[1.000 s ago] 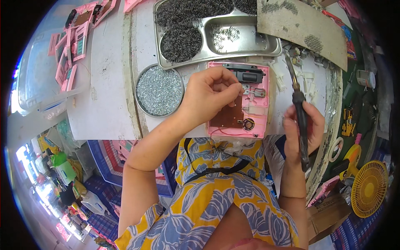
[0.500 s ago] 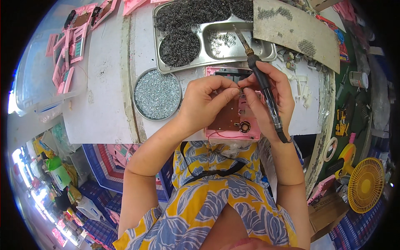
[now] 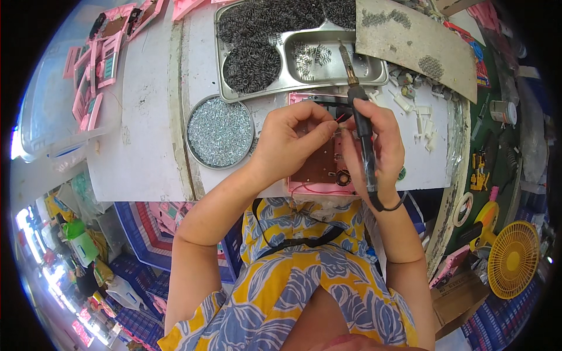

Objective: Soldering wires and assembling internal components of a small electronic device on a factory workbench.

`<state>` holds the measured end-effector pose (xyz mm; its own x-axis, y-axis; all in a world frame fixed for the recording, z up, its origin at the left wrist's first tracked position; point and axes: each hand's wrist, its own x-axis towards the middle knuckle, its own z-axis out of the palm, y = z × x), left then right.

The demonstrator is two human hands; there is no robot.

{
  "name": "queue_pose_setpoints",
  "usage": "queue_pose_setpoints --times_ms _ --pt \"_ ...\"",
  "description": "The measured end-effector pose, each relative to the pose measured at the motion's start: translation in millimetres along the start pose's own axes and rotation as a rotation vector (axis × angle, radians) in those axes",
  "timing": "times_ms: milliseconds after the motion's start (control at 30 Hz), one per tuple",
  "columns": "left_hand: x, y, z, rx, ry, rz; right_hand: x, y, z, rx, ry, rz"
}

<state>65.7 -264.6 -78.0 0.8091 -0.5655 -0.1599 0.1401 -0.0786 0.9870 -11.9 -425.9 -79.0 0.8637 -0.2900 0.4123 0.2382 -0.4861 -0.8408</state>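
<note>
I am working over a pink plastic case [image 3: 321, 181] holding a brown circuit board [image 3: 319, 167], lying at the white table's [image 3: 146, 134] near edge. At ten o'clock from it a round tin of shiny metal bits [image 3: 219, 131] is sitting; at twelve a steel compartment tray [image 3: 304, 52] of dark wire rings. My left hand [image 3: 290, 143] is pinching, I think, a thin red wire, hiding the board's top. My right hand [image 3: 374, 143] is gripping the black soldering iron [image 3: 362, 126], steeper than half a second ago, its tip pointing over the tray.
</note>
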Motion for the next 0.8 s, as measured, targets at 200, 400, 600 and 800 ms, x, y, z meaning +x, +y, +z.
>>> queue_pose_setpoints --times_ms 200,400,600,800 --pt "10 2 -6 0.462 0.017 0.299 -25 2 -15 -0.204 -0.056 -0.171" --pt "7 -3 2 0.634 0.048 0.352 -30 14 -36 -0.097 -0.043 -0.135" --pt "6 -9 2 0.607 0.085 0.377 -21 14 -71 0.131 -0.047 -0.093" --pt "8 -13 4 0.557 0.112 0.375 -15 17 -82 0.056 -0.174 -0.226"
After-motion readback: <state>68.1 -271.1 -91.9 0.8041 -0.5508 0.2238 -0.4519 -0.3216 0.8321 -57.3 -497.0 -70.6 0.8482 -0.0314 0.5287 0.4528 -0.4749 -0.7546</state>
